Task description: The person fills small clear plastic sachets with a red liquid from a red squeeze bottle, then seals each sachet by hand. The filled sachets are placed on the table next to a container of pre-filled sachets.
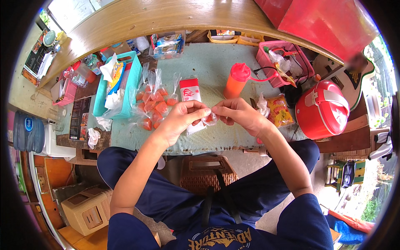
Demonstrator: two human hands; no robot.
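Note:
Between my two hands, over the near part of the table, is a small clear plastic bag [210,119] with orange-red sauce in it. My left hand [184,117] pinches one side of the bag by thumb and forefinger. The other side is pinched in the fingers of my right hand [239,114]. Beneath them lies a red and white box [190,90], partly covered by my left hand. A pile of knotted sauce bags [155,104] sits to the left of the box. Beyond my right hand stands an orange squeeze bottle [235,82] with a red lid.
A turquoise basket [135,75] holding packets and tissue stands at left. On the right are a pink basket [307,61] with cables, a yellow packet [279,109] and a red rice cooker [323,109]. A wooden shelf [175,15] spans the far side above the table [206,61].

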